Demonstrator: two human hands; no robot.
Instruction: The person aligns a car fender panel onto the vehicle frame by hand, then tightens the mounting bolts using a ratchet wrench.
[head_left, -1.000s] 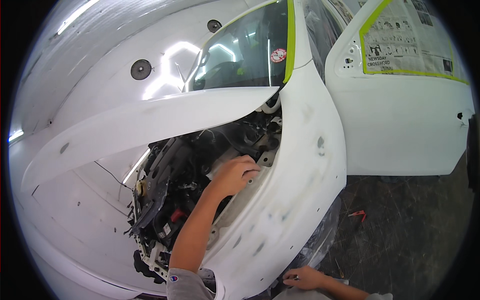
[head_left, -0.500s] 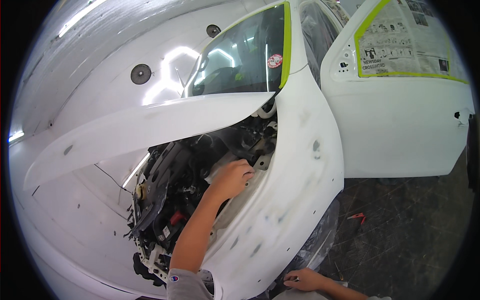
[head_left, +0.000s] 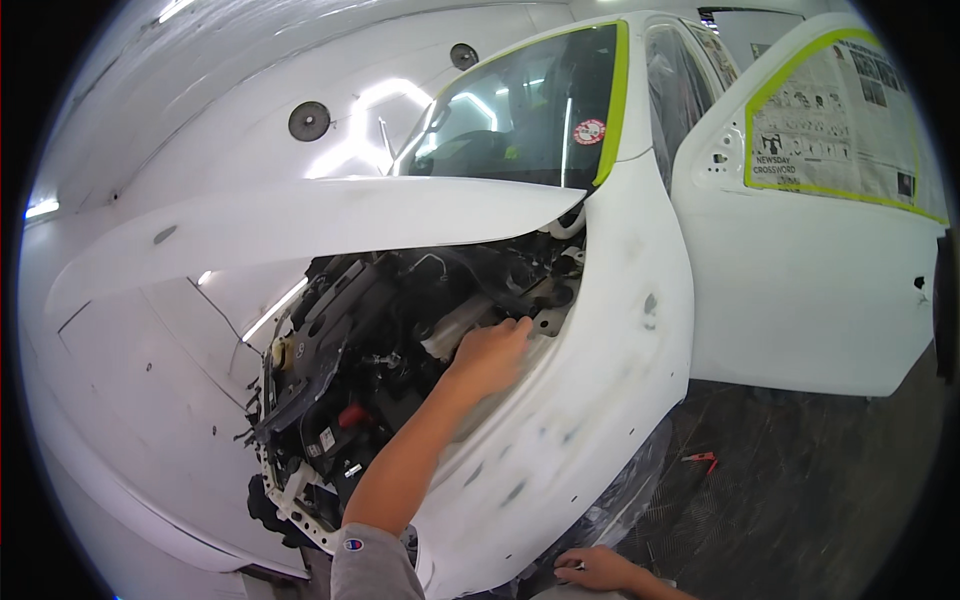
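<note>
**Left hand [head_left: 492, 358] at the inner edge of the fender [head_left: 560, 430], right hand [head_left: 595, 568] low in front**

A white car [head_left: 640, 225] fills most of the view, standing over a dark floor [head_left: 770, 470]. Its hood [head_left: 320, 228] is raised clear of the fender, which leaves the engine bay [head_left: 400, 305] exposed and probably explains how an arm can get to that inner edge. The front door [head_left: 800, 300] hangs wide, likely so that its edges can be reached too.

The fender runs between the engine bay and the floor, its outer face marked with dull gray patches [head_left: 514, 492] that look rubbed down. Newspaper [head_left: 830, 115] covers the door's window, presumably to shield it, and green tape [head_left: 612, 110] trims that paper and the side of the windshield [head_left: 530, 100]. Clear plastic [head_left: 630, 490] is bunched below the fender, perhaps as another cover.

The left hand lies over the fender's inner edge beside a metal bracket [head_left: 546, 322], fingers bent downward as if to follow the ledge; whether it grips anything I cannot tell. The right hand is near the fender's lower edge, palm down with fingers loosely curled, and anything inside it is hidden.

Smallest is a red hand tool [head_left: 703, 458] on the floor, well apart from both hands.
</note>
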